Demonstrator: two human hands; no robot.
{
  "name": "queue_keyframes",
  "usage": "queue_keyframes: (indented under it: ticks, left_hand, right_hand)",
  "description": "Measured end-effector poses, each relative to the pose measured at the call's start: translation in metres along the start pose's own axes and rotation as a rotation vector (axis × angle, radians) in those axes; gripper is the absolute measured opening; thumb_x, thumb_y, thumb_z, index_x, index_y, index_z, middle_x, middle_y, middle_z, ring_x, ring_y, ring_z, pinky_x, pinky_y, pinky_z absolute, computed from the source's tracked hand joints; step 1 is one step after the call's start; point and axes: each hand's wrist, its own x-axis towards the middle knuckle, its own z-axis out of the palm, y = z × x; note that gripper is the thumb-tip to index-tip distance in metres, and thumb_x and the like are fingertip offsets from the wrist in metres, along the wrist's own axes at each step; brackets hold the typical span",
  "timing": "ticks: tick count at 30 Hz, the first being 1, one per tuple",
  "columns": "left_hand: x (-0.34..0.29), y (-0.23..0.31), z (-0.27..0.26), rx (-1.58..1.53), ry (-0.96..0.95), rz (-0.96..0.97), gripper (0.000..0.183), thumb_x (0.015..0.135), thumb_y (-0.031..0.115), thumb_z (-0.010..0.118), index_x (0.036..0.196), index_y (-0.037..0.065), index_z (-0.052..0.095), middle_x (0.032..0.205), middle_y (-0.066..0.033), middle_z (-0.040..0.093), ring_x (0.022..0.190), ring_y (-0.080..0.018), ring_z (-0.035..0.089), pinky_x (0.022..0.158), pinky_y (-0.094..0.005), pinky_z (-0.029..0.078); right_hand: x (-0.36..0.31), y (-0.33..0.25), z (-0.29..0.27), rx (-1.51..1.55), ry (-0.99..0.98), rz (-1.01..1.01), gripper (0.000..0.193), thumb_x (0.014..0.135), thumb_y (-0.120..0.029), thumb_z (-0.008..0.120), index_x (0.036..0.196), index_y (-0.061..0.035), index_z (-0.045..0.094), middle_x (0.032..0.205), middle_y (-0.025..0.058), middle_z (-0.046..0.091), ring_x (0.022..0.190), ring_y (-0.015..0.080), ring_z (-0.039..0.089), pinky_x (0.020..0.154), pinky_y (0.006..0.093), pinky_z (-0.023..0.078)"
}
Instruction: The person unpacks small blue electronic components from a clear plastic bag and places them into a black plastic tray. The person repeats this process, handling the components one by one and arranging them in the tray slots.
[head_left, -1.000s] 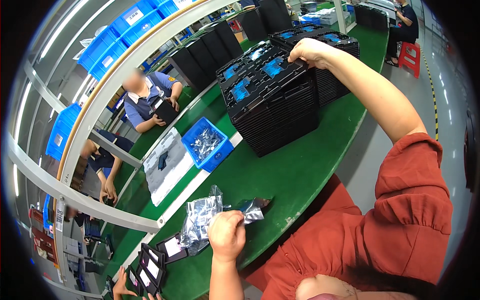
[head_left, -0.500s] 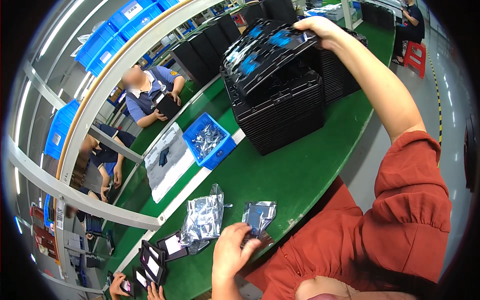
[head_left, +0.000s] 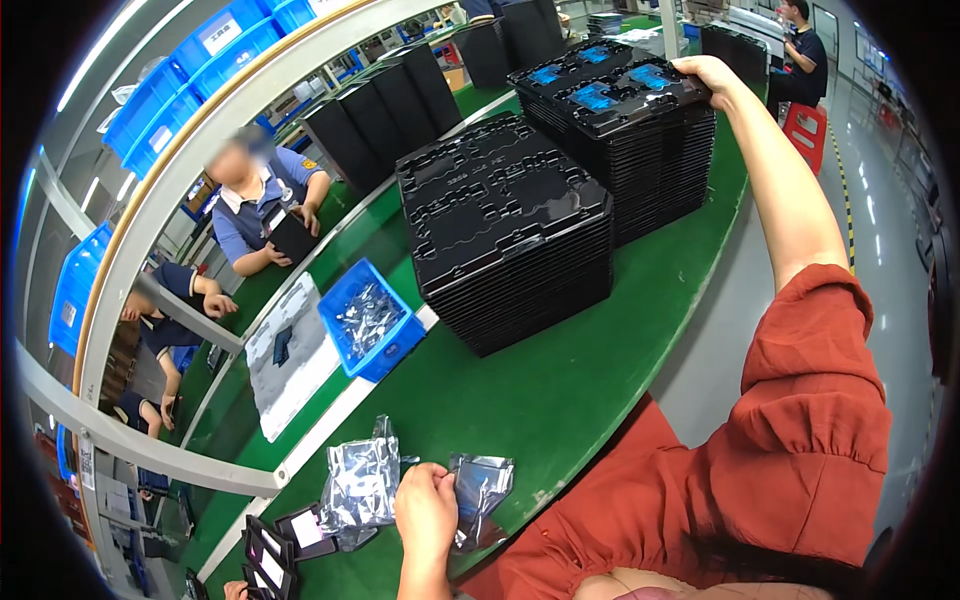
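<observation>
At the upper right, my right hand point(head_left: 707, 82) grips the near right corner of a black plastic tray point(head_left: 640, 105). Several blue pieces point(head_left: 595, 96) lie in its recesses. That tray rests on the farther stack of black trays point(head_left: 665, 165). Low in the middle, my left hand point(head_left: 428, 505) is closed, its fingertips pinched at the left edge of a silvery see-through anti-static bag point(head_left: 485, 485) on the green table. Just left of that hand lies a pile of silvery bags point(head_left: 362, 485).
A nearer stack of black trays point(head_left: 520, 270) stands mid-table. Left of it are a blue bin point(head_left: 385, 345) of small packets and a white foam sheet point(head_left: 300, 350). Dark boxes point(head_left: 268, 550) lie front left. Co-workers sit across; a grey frame rail point(head_left: 180, 455) crosses the left.
The tray with blue pieces has moved from above the nearer stack onto the farther stack, with my right hand on it. My left fingers have closed at the bag's edge. The view has shifted.
</observation>
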Motion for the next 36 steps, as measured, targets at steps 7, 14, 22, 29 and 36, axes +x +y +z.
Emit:
queue_keyframes:
  ticks: [7,14,22,29,36]
  left_hand:
    - [-0.001,0.008,0.008,0.042,0.124,0.05,0.01,0.076,0.005,0.067,0.081,-0.002,0.061,0.073,-0.0141,0.06,0.065,-0.0286,0.059,0.064,-0.0388,0.048]
    - [0.002,0.007,0.01,-0.065,0.059,-0.043,0.007,0.076,0.001,0.064,0.082,-0.002,0.06,0.071,-0.0139,0.058,0.065,-0.0276,0.058,0.064,-0.0389,0.047]
    - [0.004,0.013,0.009,-0.084,0.124,0.054,0.003,0.083,0.002,0.055,0.081,-0.001,0.054,0.077,-0.018,0.06,0.071,-0.0356,0.059,0.068,-0.0414,0.047]
    - [-0.008,0.015,-0.025,-0.36,0.188,0.025,0.014,0.09,0.004,0.05,0.104,0.001,0.054,0.081,-0.0146,0.063,0.073,-0.0264,0.064,0.068,-0.0335,0.05]
    - [0.02,0.019,-0.063,-0.196,0.282,0.257,0.009,0.087,0.005,0.056,0.092,0.001,0.061,0.084,-0.0169,0.064,0.077,-0.0352,0.063,0.067,-0.0409,0.05]
  right_hand:
    - [0.002,0.001,-0.013,-0.714,0.087,-0.127,0.024,0.081,-0.016,0.068,0.1,-0.0021,0.07,0.086,0.0043,0.069,0.072,0.0116,0.06,0.072,0.0274,0.047]
    - [-0.004,0.027,-0.023,-0.769,0.1,-0.265,0.023,0.081,-0.016,0.065,0.101,-0.0036,0.07,0.083,0.0061,0.07,0.074,0.0125,0.062,0.074,0.0275,0.047]
    - [-0.065,0.009,0.046,-0.939,0.542,-1.071,0.023,0.08,-0.015,0.059,0.1,-0.0067,0.068,0.1,0.0126,0.065,0.097,0.0289,0.061,0.089,0.0364,0.046]
    - [-0.27,0.008,0.243,-0.545,-0.593,-1.211,0.02,0.077,-0.009,0.063,0.096,-0.0007,0.063,0.093,0.0121,0.064,0.091,0.0293,0.061,0.08,0.0383,0.049]
    - [-0.33,0.029,0.355,-0.346,-1.027,-0.79,0.023,0.08,-0.015,0.064,0.097,-0.0003,0.062,0.084,0.0151,0.063,0.081,0.0335,0.062,0.071,0.0409,0.05]
